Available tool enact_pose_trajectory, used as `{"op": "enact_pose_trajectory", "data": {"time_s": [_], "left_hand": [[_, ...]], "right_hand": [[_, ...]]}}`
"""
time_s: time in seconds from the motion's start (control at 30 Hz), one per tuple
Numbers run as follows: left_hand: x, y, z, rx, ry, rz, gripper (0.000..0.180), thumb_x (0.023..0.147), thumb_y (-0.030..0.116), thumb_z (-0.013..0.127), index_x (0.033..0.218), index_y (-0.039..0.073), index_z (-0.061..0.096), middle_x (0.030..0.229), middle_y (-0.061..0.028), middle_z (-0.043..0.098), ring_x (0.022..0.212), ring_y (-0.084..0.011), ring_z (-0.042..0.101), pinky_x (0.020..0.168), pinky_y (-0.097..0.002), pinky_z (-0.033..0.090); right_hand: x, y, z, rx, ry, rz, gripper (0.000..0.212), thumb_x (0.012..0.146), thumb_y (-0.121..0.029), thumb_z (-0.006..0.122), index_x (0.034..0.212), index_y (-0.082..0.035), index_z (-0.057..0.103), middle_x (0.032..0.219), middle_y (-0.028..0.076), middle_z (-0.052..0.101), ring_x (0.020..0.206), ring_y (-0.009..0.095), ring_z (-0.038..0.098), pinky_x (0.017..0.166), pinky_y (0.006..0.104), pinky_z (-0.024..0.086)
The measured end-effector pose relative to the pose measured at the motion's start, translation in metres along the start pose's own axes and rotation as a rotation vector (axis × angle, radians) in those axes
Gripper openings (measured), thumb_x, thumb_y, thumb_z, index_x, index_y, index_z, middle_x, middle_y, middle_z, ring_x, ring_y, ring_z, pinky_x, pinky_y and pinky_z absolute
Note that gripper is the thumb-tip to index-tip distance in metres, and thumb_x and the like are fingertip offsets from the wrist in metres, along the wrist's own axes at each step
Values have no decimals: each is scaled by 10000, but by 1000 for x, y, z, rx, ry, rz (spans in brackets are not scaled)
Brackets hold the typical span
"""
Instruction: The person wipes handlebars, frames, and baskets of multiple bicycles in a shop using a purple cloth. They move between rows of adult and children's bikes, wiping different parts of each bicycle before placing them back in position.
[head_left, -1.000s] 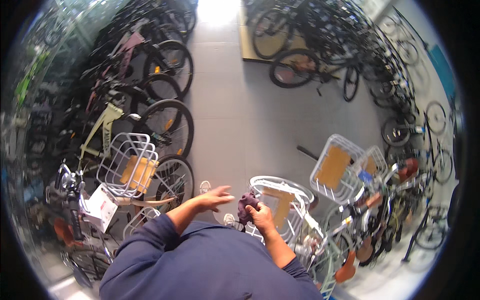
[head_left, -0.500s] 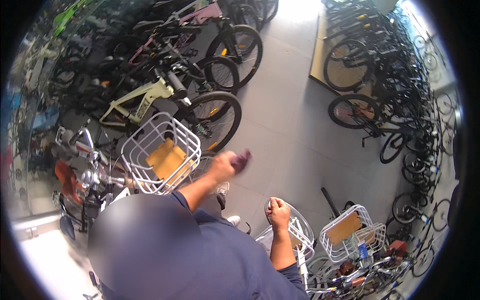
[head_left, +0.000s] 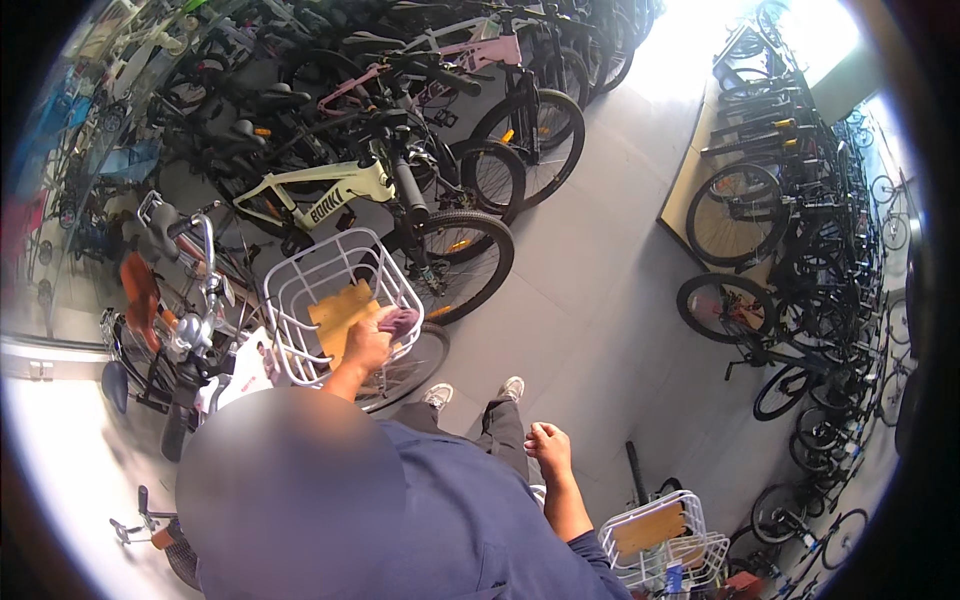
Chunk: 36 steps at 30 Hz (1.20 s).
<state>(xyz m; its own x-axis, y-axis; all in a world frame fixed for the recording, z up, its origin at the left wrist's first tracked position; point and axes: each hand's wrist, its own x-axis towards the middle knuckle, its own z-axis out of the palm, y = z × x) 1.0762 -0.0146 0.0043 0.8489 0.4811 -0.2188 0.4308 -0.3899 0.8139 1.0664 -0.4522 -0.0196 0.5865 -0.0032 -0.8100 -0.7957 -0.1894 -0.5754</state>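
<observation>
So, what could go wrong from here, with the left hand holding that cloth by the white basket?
Two possible risks. The dark purple cloth, gripped in the left hand, is close to the wire bars of the white basket, so it might snag on them. The left shoe is also near the bicycle wheel below the basket, so a careless step could knock it.

Maroon cloth (head_left: 400, 322), white basket (head_left: 318, 251) with tan panel (head_left: 343, 310) centre left, pale-yellow bicycle frame (head_left: 362, 184) with dark lettering, pink frame (head_left: 486, 52) upper centre, navy top (head_left: 455, 500), grey floor (head_left: 590, 265)
</observation>
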Motion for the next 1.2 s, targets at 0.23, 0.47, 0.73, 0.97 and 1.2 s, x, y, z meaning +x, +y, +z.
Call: {"op": "enact_pose_trajectory", "data": {"time_s": [0.23,0.47,0.73,0.97,1.2], "left_hand": [[5,78,33,-574,-27,-36,302,989,48,664,1290,19,677,1165,-55,735,1050,-135,669,942,-294,534],[-42,227,164,-434,-700,161,695,993,41,652,1600,22,315,1574,-139,455,1412,-239,488,1169,-382,419],[-8,53,118,-484,-234,-484,627,1067,398,569,1562,53,399,1499,-136,549,1281,-250,599,1006,-400,505],[-48,-32,145,-366,-254,-1296,771,990,540,622,1522,32,392,1455,-148,533,1150,-288,627,945,-463,522],[87,19,149,-537,-94,-1021,652,991,468,639,1436,25,467,1321,-154,585,1061,-272,646,875,-446,535]], "right_hand": [[36,-74,-73,-138,-43,-96,280,1002,-221,674,1145,19,698,922,96,714,725,143,661,630,290,556],[22,-205,-38,312,-743,-222,543,1024,-187,627,1499,-26,419,1246,139,668,1107,277,699,933,399,590],[102,-265,-61,536,-793,-205,373,921,-96,665,1268,-17,553,1148,124,625,1012,236,637,876,394,552],[159,-331,-64,424,-603,-125,370,893,-83,668,1245,-30,566,1110,107,640,955,247,665,864,417,587],[214,-414,-53,396,-653,-93,325,916,-59,635,1237,-26,592,1136,139,655,1010,284,683,889,431,590]]}}
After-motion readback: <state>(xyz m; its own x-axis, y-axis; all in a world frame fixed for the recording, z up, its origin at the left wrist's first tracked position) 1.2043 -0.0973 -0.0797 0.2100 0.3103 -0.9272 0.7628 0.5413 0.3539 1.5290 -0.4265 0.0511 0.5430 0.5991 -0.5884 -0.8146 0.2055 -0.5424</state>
